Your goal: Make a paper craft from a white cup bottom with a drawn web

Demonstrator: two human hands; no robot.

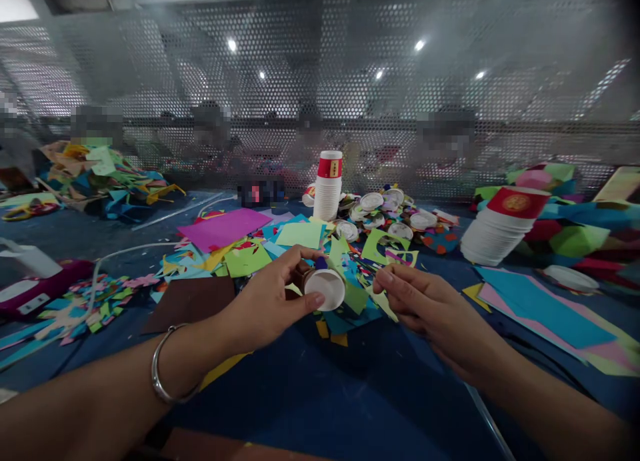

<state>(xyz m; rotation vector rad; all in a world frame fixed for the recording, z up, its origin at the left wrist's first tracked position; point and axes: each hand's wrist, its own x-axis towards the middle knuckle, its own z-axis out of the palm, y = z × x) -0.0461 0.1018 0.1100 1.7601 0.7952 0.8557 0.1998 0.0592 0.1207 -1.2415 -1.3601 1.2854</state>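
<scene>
The left hand (270, 297), clamped on a round white paper cup piece (325, 289), should press lightly; the right hand (425, 301) pinches together, contents unclear.

Passage: over the table (350, 401), on the near side of left hand (267, 301) and right hand (427, 307). Forward obstructions: upright cup stack (327, 193), centre; tilted cup stack (503, 227), right.

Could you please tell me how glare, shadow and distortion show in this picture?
In the head view, bright lights glare against the perforated panel; there, shadow darkens the blue tabletop below the white round piece; same view, the right-side cup stack leans, perhaps from lens stretch, and pixelated patches hide background parts.
</scene>
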